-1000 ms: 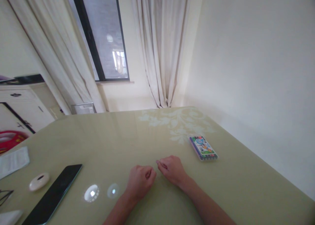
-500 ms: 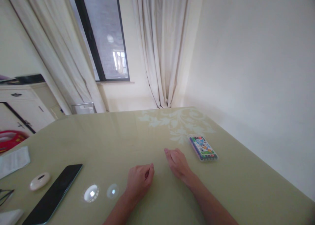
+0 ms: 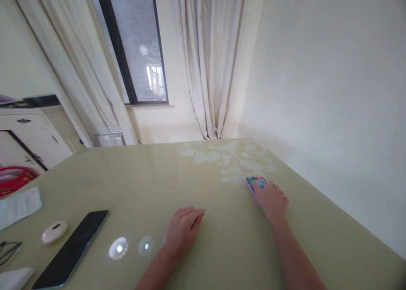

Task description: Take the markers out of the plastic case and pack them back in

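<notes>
On the right side of the table, my right hand [image 3: 272,199] lies over a flat clear case of coloured markers [image 3: 256,182]. The thumb is at the case's left side and the fingers reach across to the right, so most of its picture label and lower part are hidden. The case rests flat on the tabletop. Near the table's middle, my left hand [image 3: 184,228] is loosely closed, fingers together and the thumb close against them. Nothing shows in it.
A black tablet-like slab [image 3: 74,247] lies on the green table [image 3: 142,176] at the left. Beside it are a white oval object [image 3: 55,232], a pale sheet [image 3: 20,205], dark thin-framed glasses [image 3: 9,252] and a white object [image 3: 15,278]. A wall [image 3: 333,112] borders the right side.
My right hand has moved right from the table's middle onto the marker case and grips it. My left hand has shifted slightly, its fist loosening.
</notes>
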Tool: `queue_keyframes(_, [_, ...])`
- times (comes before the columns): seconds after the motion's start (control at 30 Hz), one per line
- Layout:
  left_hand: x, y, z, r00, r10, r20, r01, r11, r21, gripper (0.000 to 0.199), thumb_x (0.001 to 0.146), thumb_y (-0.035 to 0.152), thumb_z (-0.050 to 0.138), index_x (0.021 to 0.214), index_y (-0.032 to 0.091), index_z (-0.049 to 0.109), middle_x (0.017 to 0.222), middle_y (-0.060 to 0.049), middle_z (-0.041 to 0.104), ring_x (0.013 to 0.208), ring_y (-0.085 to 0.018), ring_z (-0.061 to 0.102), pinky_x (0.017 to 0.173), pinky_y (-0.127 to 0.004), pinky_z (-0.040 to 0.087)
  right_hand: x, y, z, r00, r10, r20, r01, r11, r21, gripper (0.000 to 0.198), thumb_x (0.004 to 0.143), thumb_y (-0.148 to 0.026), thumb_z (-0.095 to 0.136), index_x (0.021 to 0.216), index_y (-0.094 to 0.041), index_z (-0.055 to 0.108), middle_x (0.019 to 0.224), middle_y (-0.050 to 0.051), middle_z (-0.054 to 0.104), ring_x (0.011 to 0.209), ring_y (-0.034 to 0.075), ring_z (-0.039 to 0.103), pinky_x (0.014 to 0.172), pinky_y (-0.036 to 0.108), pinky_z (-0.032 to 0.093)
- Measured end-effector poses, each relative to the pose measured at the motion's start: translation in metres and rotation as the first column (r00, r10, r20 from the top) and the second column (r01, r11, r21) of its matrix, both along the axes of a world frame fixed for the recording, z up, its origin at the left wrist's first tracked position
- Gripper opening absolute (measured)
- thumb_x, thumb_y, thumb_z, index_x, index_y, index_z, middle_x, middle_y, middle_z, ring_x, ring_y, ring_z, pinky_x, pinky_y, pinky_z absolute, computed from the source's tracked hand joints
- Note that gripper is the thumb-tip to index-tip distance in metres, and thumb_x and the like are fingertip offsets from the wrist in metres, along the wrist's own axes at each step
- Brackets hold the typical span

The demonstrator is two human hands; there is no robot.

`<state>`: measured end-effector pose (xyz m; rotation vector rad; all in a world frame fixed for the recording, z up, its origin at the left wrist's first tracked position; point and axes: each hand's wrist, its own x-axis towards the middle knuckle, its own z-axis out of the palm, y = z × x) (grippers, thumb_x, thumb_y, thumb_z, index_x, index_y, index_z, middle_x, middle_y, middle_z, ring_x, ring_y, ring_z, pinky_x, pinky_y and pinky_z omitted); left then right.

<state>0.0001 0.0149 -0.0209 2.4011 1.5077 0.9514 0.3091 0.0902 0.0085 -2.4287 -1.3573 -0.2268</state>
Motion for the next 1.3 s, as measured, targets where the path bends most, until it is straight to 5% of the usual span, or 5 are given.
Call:
queue_keyframes(0.27, [0.003, -0.001, 0.002, 0.995, 0.099, 0.010, -0.099, 0.994, -0.053, 0.037, 0.104, 0.041, 0.047, 0.093, 0.021, 0.076, 0.087, -0.007, 0.076, 0.081, -0.021, 0.071, 0.078, -0.034, 0.055, -0.037, 0.000, -0.005, 0.941, 0.332, -0.071, -0.336, 0.941, -0.049, 0.050, 0.095, -0.054, 0.054, 0.119, -0.012, 0.067, 0.114, 0.023, 0.071, 0.107, 0.037, 0.067, 0.088, 0.046, 0.049])
queue_keyframes(0.47, [0.002, -0.001, -0.009, 0.978, 0.207, -0.011, -0.207, 0.978, -0.011, 0.048, 0.101, 0.050, 0.051, 0.135, 0.018, 0.061, 0.131, -0.013, 0.069, 0.120, -0.029, 0.064, 0.105, -0.049, 0.050, -0.088, -0.017, -0.013, 0.591, 0.669, -0.451, -0.651, 0.725, 0.222, 0.037, 0.097, -0.042, 0.054, 0.121, -0.016, 0.067, 0.115, 0.014, 0.074, 0.100, 0.026, 0.071, 0.091, 0.038, 0.053])
queue_keyframes(0.8, [0.001, -0.003, -0.009, 0.953, 0.266, -0.144, -0.260, 0.964, 0.055, 0.066, 0.087, 0.043, 0.070, 0.148, 0.027, 0.051, 0.152, -0.010, 0.053, 0.134, -0.035, 0.048, 0.109, -0.054, 0.044, -0.113, -0.032, -0.015, 0.246, 0.710, -0.660, -0.687, 0.608, 0.398, 0.030, 0.094, -0.031, 0.056, 0.118, -0.020, 0.069, 0.112, 0.009, 0.076, 0.084, 0.021, 0.074, 0.081, 0.036, 0.059])
queue_keyframes(1.03, [-0.007, 0.001, 0.005, 0.954, 0.269, -0.131, -0.260, 0.962, 0.086, 0.050, 0.090, 0.035, 0.063, 0.138, 0.026, 0.059, 0.138, -0.010, 0.064, 0.119, -0.032, 0.061, 0.100, -0.049, 0.049, -0.111, -0.032, -0.015, 0.258, 0.824, -0.505, -0.730, 0.508, 0.457, 0.038, 0.089, -0.029, 0.068, 0.127, -0.026, 0.069, 0.119, 0.010, 0.069, 0.091, 0.021, 0.068, 0.078, 0.036, 0.060])
queue_keyframes(1.3, [-0.013, 0.000, 0.013, 0.998, 0.058, -0.031, -0.057, 0.998, 0.040, 0.042, 0.098, 0.035, 0.052, 0.139, 0.025, 0.056, 0.134, -0.009, 0.068, 0.118, -0.025, 0.066, 0.101, -0.042, 0.053, -0.101, -0.033, -0.004, 0.163, 0.986, 0.029, -0.907, 0.138, 0.397, 0.033, 0.100, -0.030, 0.059, 0.131, -0.038, 0.069, 0.127, 0.005, 0.071, 0.115, 0.024, 0.062, 0.103, 0.045, 0.049])
